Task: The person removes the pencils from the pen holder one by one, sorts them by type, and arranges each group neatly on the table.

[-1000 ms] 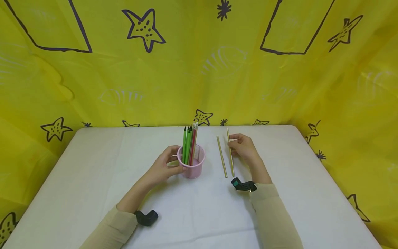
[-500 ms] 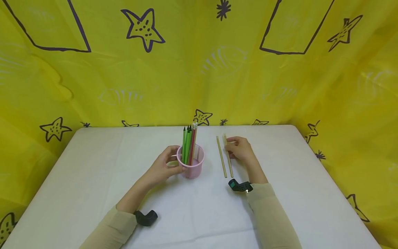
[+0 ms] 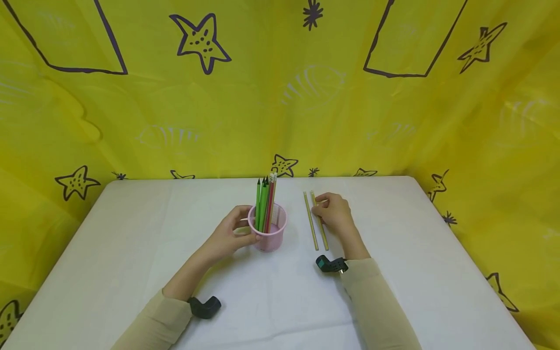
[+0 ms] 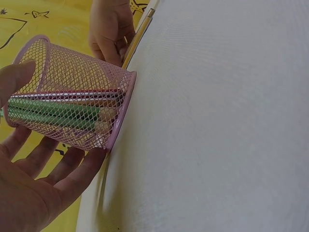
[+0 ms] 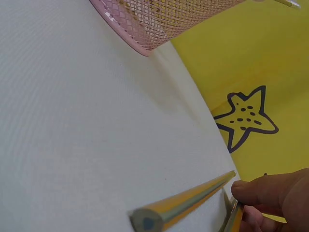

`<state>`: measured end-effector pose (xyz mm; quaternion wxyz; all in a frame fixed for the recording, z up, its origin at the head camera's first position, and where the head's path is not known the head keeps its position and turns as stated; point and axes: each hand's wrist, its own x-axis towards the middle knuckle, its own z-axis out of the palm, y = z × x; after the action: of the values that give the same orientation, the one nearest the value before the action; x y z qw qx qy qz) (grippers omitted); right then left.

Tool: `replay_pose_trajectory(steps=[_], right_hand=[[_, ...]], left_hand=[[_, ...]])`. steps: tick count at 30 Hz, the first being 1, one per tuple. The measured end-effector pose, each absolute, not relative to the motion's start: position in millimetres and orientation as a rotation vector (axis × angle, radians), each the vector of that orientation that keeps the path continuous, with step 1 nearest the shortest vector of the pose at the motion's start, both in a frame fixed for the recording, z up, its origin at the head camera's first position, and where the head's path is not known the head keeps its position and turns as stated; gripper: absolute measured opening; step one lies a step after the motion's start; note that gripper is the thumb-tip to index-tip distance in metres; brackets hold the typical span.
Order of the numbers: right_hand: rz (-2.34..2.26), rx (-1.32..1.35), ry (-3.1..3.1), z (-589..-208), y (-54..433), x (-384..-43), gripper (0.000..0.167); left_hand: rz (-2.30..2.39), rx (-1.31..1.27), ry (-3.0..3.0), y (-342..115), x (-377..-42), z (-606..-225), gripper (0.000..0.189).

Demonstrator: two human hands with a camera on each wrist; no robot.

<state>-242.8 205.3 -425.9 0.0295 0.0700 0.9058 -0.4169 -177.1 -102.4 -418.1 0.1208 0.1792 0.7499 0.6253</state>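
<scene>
My left hand (image 3: 229, 234) holds a pink mesh pencil cup (image 3: 272, 241) standing on the table, thumb at its near side and fingers round its left. Inside the cup lean several green pencils (image 3: 262, 209) with black points up, a red pencil (image 3: 270, 214) and others with white-tipped ends. To the cup's right, my right hand (image 3: 336, 212) pinches a gold-striped pencil (image 3: 323, 236) between thumb and fingers, near its far end. Beside it, on the cup side, lies a second gold-striped pencil (image 5: 188, 200), its blunt near end large in the right wrist view. The two pencils lie almost parallel.
A white cloth (image 3: 262, 311) covers the table. Behind it and at both sides hangs a yellow curtain (image 3: 245, 112) with drawn stars and fish. Dark camera mounts (image 3: 205, 307) sit at the wrists, over beige sleeves.
My right hand has moved left and slightly nearer, bringing its pencil close to the other one and lowering its far end. The left hand and cup stay in place.
</scene>
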Motion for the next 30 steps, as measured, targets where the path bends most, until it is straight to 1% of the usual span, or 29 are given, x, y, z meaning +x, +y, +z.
replay_pose_trajectory(steps=[12,19,24,30], right_hand=[[-1.221,0.181,2.863,-421.6,202.1,-242.4,0.032],[-1.177,0.141,2.929,-414.2,199.4,-238.2,0.035],[-1.297,0.008,2.961,-399.7,191.7,-232.3,0.033],[-1.530,-0.165,2.803,-381.5,178.3,-224.9,0.035]], left_hand=[[1.815,0.520,2.205,-103.3,-177.9,-417.9,0.067],[1.812,0.516,2.204,-102.9,-176.5,-416.9,0.067],[1.822,0.524,2.190,-102.7,-176.4,-418.6,0.068],[1.827,0.530,2.191,-103.2,-176.9,-419.6,0.068]])
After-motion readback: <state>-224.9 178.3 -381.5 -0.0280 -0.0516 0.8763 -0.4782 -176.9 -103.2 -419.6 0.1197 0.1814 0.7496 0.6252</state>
